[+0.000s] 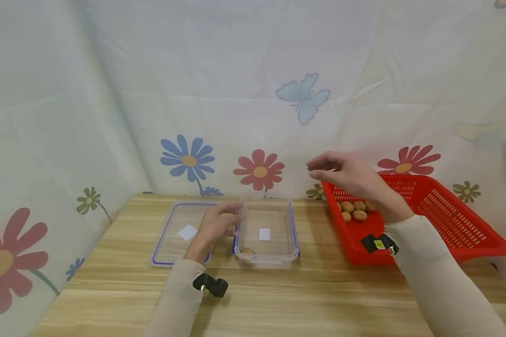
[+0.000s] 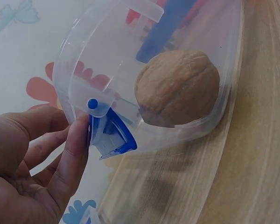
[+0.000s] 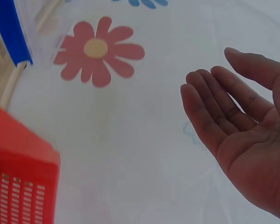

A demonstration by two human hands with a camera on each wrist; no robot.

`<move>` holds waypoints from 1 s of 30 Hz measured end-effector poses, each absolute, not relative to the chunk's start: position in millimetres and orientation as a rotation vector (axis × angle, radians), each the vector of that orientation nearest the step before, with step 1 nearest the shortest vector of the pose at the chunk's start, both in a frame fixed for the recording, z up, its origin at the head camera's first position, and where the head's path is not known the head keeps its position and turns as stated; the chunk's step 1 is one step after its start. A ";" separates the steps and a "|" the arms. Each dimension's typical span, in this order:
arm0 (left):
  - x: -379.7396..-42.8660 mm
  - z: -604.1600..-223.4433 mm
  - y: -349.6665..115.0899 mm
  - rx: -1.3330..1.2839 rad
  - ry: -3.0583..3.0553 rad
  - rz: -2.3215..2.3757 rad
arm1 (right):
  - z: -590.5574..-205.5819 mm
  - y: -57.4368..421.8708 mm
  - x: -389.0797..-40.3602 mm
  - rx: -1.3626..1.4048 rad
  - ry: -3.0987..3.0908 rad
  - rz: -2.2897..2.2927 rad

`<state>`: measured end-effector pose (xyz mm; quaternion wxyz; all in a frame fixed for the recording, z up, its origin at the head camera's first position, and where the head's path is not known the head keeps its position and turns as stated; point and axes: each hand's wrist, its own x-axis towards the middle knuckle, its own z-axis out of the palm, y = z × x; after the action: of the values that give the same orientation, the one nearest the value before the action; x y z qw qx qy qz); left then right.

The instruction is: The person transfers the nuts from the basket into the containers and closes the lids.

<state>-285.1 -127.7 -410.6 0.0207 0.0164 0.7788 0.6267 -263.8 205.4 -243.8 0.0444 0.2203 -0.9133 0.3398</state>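
A clear plastic box (image 1: 264, 258) with blue latches stands on the table, a walnut (image 2: 177, 88) in its near left corner. My left hand (image 1: 219, 222) is at the box's left side. In the left wrist view its fingertips touch the rim beside a blue latch (image 2: 113, 135) that hangs outward. My right hand (image 1: 347, 173) is raised over the left edge of a red basket (image 1: 472, 234), thumb apart from the lightly bent fingers and nothing in the palm. Several walnuts (image 1: 359, 215) lie in that basket's left part, partly behind the right forearm.
A clear lid (image 1: 168, 238) with a blue seal lies flat left of the box, bearing a white label (image 1: 187, 232). Behind the wooden table (image 1: 278, 299) hangs a flowered curtain (image 1: 219, 103).
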 end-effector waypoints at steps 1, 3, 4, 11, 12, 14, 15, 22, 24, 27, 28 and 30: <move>-285.3 -410.7 -127.6 0.050 2.413 1.944 | -242.1 208.9 -265.3 0.652 -2.798 1.028; -285.6 -411.0 -127.5 0.046 2.411 1.946 | -239.6 215.4 -268.2 0.622 -2.808 1.024; -285.6 -411.1 -127.6 0.046 2.412 1.945 | -238.6 218.5 -269.6 0.611 -2.813 1.022; -285.5 -411.8 -127.6 0.043 2.418 1.941 | -237.2 239.9 -280.8 0.532 -2.844 1.040; -285.5 -411.9 -127.5 0.045 2.418 1.942 | -237.3 242.9 -282.4 0.518 -2.847 1.052; -285.6 -411.9 -127.4 0.048 2.413 1.945 | -238.1 249.0 -285.5 0.501 -2.851 1.055; -285.5 -411.9 -127.4 0.049 2.416 1.941 | -238.8 252.1 -287.1 0.494 -2.852 1.063; -285.3 -412.2 -127.5 0.040 2.427 1.917 | -247.8 273.1 -297.5 0.434 -2.864 1.076; -285.6 -412.4 -127.2 0.032 2.420 1.921 | -251.4 279.1 -300.9 0.414 -2.870 1.086; -286.1 -412.5 -126.9 0.026 2.402 1.940 | -256.4 287.4 -305.6 0.376 -2.886 1.092; -286.0 -412.4 -126.9 0.027 2.398 1.945 | -258.1 290.2 -307.3 0.366 -2.894 1.085; -286.2 -412.4 -126.7 0.029 2.391 1.958 | -261.2 295.8 -310.1 0.341 -2.915 1.077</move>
<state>-286.2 -126.7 -412.4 0.0255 0.0094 0.7735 0.6332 -310.1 295.8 -261.2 0.0075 0.1092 -0.9324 0.3444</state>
